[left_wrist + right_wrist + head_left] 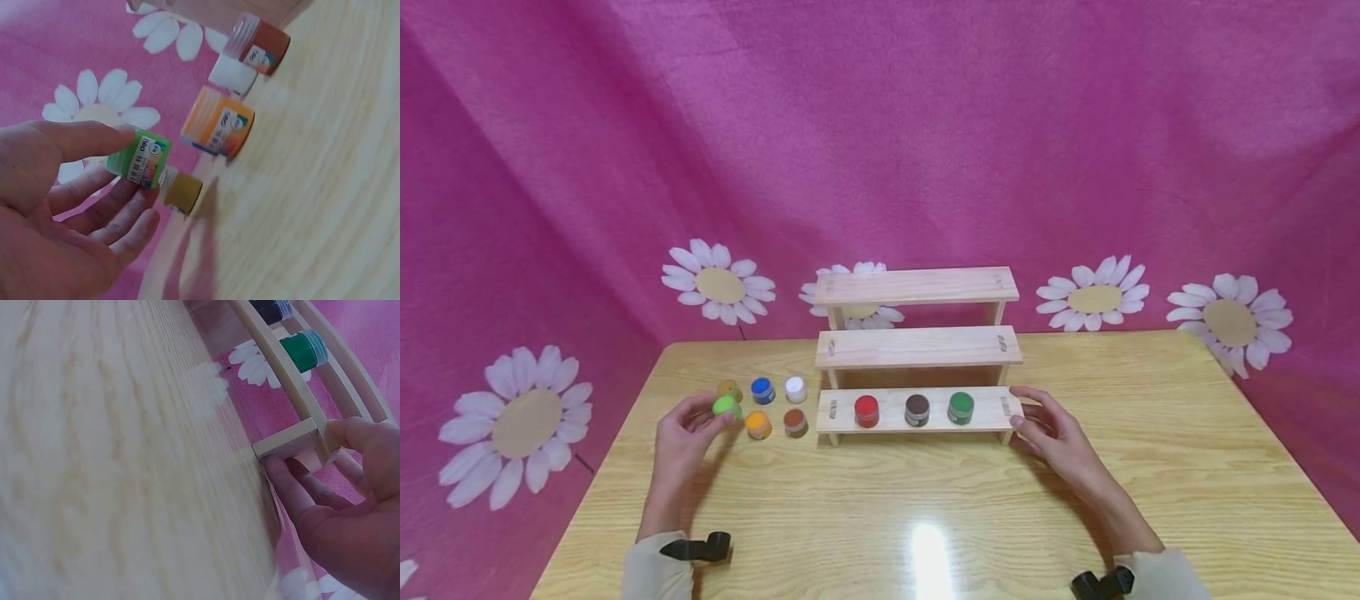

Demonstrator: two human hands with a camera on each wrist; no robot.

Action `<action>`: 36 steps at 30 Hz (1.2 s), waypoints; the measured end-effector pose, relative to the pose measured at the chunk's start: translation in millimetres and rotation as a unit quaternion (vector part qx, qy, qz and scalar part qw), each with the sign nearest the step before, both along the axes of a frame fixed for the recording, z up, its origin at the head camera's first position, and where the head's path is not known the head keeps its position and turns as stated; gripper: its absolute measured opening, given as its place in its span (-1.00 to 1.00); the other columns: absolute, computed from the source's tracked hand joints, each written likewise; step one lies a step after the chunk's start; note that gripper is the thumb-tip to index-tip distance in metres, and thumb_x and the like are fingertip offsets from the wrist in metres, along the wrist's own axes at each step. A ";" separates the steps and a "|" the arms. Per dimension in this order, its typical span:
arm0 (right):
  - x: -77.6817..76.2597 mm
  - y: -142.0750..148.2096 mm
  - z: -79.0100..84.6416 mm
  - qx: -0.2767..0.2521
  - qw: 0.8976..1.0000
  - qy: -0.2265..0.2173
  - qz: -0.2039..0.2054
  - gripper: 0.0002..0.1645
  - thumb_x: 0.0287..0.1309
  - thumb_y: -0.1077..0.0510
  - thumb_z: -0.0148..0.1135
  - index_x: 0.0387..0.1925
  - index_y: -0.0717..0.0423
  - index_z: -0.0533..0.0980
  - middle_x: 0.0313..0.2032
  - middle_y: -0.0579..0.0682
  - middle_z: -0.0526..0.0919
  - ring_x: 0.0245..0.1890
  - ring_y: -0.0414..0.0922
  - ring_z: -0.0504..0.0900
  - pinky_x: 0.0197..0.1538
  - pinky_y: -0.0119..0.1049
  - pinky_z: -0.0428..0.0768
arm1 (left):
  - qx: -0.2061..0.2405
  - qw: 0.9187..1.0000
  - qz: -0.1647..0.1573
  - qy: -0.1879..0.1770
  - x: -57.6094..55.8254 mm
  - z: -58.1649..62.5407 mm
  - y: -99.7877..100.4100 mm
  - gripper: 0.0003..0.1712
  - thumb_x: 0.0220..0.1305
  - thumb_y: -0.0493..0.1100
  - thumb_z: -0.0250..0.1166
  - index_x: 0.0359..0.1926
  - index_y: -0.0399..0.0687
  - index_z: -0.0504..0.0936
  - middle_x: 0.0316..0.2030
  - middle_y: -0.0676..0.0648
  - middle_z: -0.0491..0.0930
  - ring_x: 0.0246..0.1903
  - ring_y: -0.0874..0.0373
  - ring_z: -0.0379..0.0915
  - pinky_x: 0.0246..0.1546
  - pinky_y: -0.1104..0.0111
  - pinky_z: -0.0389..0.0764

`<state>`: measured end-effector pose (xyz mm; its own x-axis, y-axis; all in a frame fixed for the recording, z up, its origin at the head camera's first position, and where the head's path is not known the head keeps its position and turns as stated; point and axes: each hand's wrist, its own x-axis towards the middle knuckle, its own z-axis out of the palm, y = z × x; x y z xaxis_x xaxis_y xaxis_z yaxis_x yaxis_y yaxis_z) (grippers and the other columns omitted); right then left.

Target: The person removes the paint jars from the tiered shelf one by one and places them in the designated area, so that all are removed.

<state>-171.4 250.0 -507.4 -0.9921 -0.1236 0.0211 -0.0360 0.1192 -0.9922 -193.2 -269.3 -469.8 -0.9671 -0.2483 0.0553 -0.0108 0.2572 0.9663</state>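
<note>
My left hand (pixel 683 437) pinches a small light green paint jar (pixel 142 159) between thumb and fingers, raised off the table among other jars. Around it stand a yellow-ochre jar (pixel 183 192), partly hidden behind it, an orange jar (pixel 758 425), a blue jar (pixel 763 391), a white jar (pixel 796 389) and a brown jar (pixel 796 422). At the right end of a three-step wooden rack (pixel 917 347), my right hand (pixel 1060 433) grips the lowest step, thumb on its top and fingers by the side leg. That step carries a red jar (pixel 867 411), a dark brown jar (pixel 917 410) and a green jar (pixel 961 408).
The rack stands on a light wood table (pixel 880 508), near its back edge. Behind and to the sides hangs a pink cloth (pixel 880 133) with white flowers. Black wrist cameras sit on both cuffs, and a bright reflection shows at the table's front.
</note>
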 end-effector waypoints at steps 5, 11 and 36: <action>-0.3 0.0 0.9 0.002 1.000 0.001 0.002 -0.37 0.50 0.15 0.18 0.47 0.18 0.26 0.29 0.45 0.40 0.05 -0.28 0.61 0.09 -0.24 0.69 | -0.024 0.999 0.000 -0.048 1.6 -3.6 -7.2 -0.52 0.31 -0.36 0.40 0.20 -0.44 0.51 0.13 -0.34 0.58 -0.19 0.53 0.53 -0.10 0.65 0.58; -0.2 -0.1 2.0 0.006 1.000 -0.005 0.002 -0.37 0.50 0.12 0.17 0.47 0.16 0.25 0.31 0.42 0.39 0.07 -0.25 0.60 0.11 -0.21 0.68 | -0.029 0.997 0.009 -0.074 1.8 -10.1 -10.2 -0.52 0.30 -0.41 0.37 0.21 -0.48 0.50 0.12 -0.38 0.56 -0.26 0.56 0.51 -0.16 0.67 0.58; -0.2 0.4 1.5 0.002 1.000 -0.006 -0.001 -0.35 0.49 0.12 0.19 0.47 0.17 0.25 0.30 0.43 0.39 0.05 -0.28 0.61 0.10 -0.22 0.68 | -0.051 0.996 0.010 -0.076 2.4 -10.3 -14.1 -0.47 0.31 -0.45 0.33 0.28 -0.48 0.46 0.21 -0.48 0.50 -0.08 0.30 0.55 -0.14 0.74 0.50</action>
